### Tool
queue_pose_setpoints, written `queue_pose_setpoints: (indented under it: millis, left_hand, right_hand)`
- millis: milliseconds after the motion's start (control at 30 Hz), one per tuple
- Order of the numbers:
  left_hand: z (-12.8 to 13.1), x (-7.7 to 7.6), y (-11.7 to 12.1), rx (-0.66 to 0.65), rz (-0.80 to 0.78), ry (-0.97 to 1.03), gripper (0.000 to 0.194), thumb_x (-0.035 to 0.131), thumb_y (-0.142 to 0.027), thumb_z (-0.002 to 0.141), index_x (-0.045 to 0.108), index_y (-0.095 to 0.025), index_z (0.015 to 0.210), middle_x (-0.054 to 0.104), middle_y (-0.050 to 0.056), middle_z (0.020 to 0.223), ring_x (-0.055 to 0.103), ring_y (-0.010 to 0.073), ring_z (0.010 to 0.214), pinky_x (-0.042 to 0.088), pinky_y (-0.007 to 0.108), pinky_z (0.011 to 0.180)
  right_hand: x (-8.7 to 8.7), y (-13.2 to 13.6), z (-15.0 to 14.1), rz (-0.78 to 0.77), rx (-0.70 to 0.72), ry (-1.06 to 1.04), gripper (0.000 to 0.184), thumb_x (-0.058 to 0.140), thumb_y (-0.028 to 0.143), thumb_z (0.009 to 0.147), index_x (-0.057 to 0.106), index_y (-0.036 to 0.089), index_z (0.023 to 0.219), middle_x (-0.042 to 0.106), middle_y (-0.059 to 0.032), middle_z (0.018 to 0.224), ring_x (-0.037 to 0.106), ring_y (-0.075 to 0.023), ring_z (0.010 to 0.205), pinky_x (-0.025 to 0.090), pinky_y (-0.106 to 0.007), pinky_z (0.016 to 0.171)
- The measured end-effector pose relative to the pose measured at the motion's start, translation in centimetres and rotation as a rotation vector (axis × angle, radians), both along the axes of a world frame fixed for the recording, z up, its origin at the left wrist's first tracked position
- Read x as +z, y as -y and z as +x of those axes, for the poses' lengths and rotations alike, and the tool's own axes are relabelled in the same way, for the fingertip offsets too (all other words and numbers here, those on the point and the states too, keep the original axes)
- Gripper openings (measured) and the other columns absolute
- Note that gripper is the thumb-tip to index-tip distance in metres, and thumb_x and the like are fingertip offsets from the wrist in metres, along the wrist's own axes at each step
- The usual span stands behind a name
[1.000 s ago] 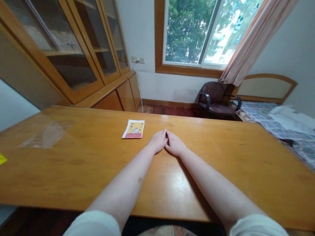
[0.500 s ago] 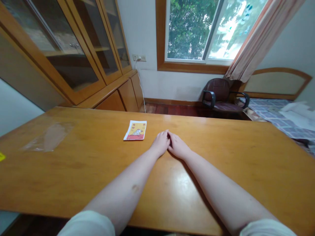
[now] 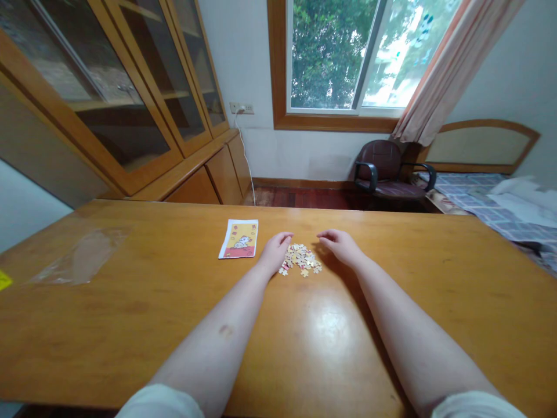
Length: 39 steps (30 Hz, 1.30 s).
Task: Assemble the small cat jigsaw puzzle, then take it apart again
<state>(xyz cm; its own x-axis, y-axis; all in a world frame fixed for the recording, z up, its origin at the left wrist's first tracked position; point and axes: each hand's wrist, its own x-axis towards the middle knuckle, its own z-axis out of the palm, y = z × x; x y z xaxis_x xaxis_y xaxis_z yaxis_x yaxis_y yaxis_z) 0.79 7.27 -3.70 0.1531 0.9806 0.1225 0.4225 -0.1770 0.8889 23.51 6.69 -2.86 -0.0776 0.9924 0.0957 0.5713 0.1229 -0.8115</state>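
Note:
A small heap of jigsaw puzzle pieces (image 3: 301, 258) lies on the wooden table (image 3: 209, 325); some are plain pale, others show yellow or pink. My left hand (image 3: 274, 252) rests along the left side of the heap, its curved fingers partly covering the nearest pieces. On the other side, a short distance from the pieces, my right hand (image 3: 342, 246) is raised slightly with loosely bent fingers and nothing visible in it. Left of my left hand lies a picture card (image 3: 240, 239) with a white animal on yellow and pink.
A clear plastic bag (image 3: 87, 255) lies flat at the table's left, near a yellow item (image 3: 4, 280) at the edge. Beyond the table are a glass-door cabinet (image 3: 176, 154), an office chair (image 3: 380, 165) and a bed (image 3: 491, 200).
My hands were cupped together and have moved apart, left and right, uncovering the heap of puzzle pieces. The view has shifted slightly.

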Motion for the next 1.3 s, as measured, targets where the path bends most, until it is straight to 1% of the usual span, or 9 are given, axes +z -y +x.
queue_pose_setpoints:
  millis: [167,267,333,533,733,867,1000,1200,1300]
  left_hand:
    - [0.0,0.3,0.0,0.013,-0.011,0.004,0.027,0.047,-0.028,0.088,0.067,-0.017,0.103,0.069,0.008,0.111,0.061,0.0209,0.106,0.045,0.037,0.098]
    - [0.2,0.4,0.0,0.021,-0.009,-0.003,0.026,0.047,-0.027,0.088,0.068,-0.017,0.101,0.069,0.007,0.109,0.061,0.0207,0.105,0.046,0.036,0.097]
    - [0.3,0.4,-0.1,0.032,-0.014,-0.003,0.026,0.048,-0.026,0.087,0.068,-0.016,0.099,0.070,0.008,0.108,0.062,0.0206,0.103,0.046,0.035,0.095]
    - [0.4,0.5,-0.2,0.024,-0.004,0.022,0.026,0.048,-0.028,0.086,0.068,-0.016,0.097,0.070,0.008,0.105,0.062,0.0209,0.101,0.046,0.035,0.094]
    - [0.5,0.7,-0.1,0.026,-0.025,0.032,0.025,0.048,-0.027,0.087,0.067,-0.015,0.096,0.071,0.008,0.104,0.062,0.0207,0.101,0.047,0.033,0.093]
    - [0.4,0.7,-0.1,0.032,-0.031,0.035,0.024,0.048,-0.027,0.087,0.068,-0.016,0.097,0.071,0.008,0.104,0.063,0.0206,0.101,0.047,0.034,0.092]
    - [0.3,0.5,-0.2,0.042,-0.031,0.044,0.024,0.049,-0.028,0.087,0.068,-0.017,0.097,0.071,0.007,0.103,0.063,0.0205,0.100,0.048,0.034,0.091]
    - [0.1,0.5,-0.3,0.063,-0.037,0.066,0.026,0.047,-0.027,0.086,0.068,-0.016,0.097,0.071,0.007,0.101,0.064,0.0202,0.097,0.049,0.034,0.090]
    - [0.0,0.5,-0.3,0.082,-0.025,0.007,0.026,0.045,-0.019,0.084,0.069,-0.017,0.095,0.071,0.006,0.101,0.063,0.0199,0.098,0.048,0.034,0.091]
  right_hand:
    - [0.2,0.7,0.1,0.095,0.181,0.226,0.021,0.063,0.027,0.082,0.072,0.017,0.098,0.068,-0.0061,0.087,0.061,-0.0169,0.078,0.049,-0.032,0.078]
    - [0.1,1.0,-0.7,0.129,0.282,0.272,0.021,0.065,0.028,0.081,0.073,0.019,0.099,0.065,-0.0053,0.088,0.061,-0.0158,0.079,0.049,-0.029,0.077]
    - [0.0,1.1,-1.0,0.125,0.301,0.287,0.020,0.066,0.028,0.081,0.074,0.020,0.097,0.064,-0.0050,0.089,0.061,-0.0154,0.080,0.049,-0.028,0.078]
    - [-0.4,0.9,-1.1,0.152,0.301,0.304,0.015,0.066,0.030,0.082,0.074,0.020,0.089,0.064,-0.0046,0.088,0.062,-0.0150,0.081,0.048,-0.027,0.079]
    - [-0.3,1.0,-1.1,0.190,0.270,0.265,0.014,0.065,0.031,0.082,0.071,0.018,0.082,0.063,-0.0040,0.084,0.060,-0.0149,0.077,0.047,-0.027,0.073]
    - [-0.4,0.6,-0.6,0.207,0.106,0.295,0.018,0.064,0.034,0.083,0.071,0.018,0.082,0.063,-0.0047,0.082,0.060,-0.0162,0.078,0.047,-0.028,0.075]
    - [-0.6,0.1,-0.1,0.155,-0.032,0.384,0.020,0.062,0.035,0.084,0.072,0.018,0.083,0.063,-0.0063,0.086,0.061,-0.0168,0.079,0.047,-0.028,0.075]
    - [-0.9,0.3,-0.2,0.174,-0.018,0.436,0.022,0.055,0.026,0.085,0.073,0.020,0.097,0.065,-0.0071,0.098,0.061,-0.0177,0.088,0.047,-0.028,0.082]
    - [-0.7,0.5,-0.2,0.201,0.039,0.459,0.026,0.052,0.017,0.083,0.075,0.022,0.094,0.066,-0.0066,0.101,0.061,-0.0186,0.093,0.045,-0.029,0.088]
